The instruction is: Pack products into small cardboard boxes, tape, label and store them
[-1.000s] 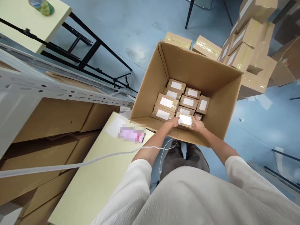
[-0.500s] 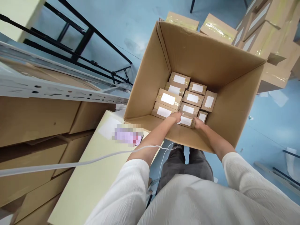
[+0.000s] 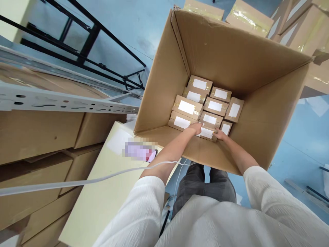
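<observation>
A large open cardboard carton [image 3: 226,44] stands in front of me, with both my arms reaching down into it. Several small brown boxes with white labels lie packed on its floor. At the near side, one small labelled box [image 3: 207,133] sits between my hands. My left hand [image 3: 195,128] is closed at its left end, and my right hand [image 3: 220,133] grips the right end. Just right of my right hand is another small box [image 3: 226,128]. A wider labelled box [image 3: 181,120] lies left of my left hand.
On the left, a pale table [image 3: 95,199] carries a phone [image 3: 138,151] with a blurred screen. A white cable [image 3: 108,176] crosses over my left forearm. Metal shelving [image 3: 64,101] holds big cartons [image 3: 38,137]. Taped boxes [image 3: 249,19] stand beyond the carton.
The view has shifted, so the carton appears larger and reaches further right. Both hands stay at the ends of the same small box, which shows no clear movement within the carton.
</observation>
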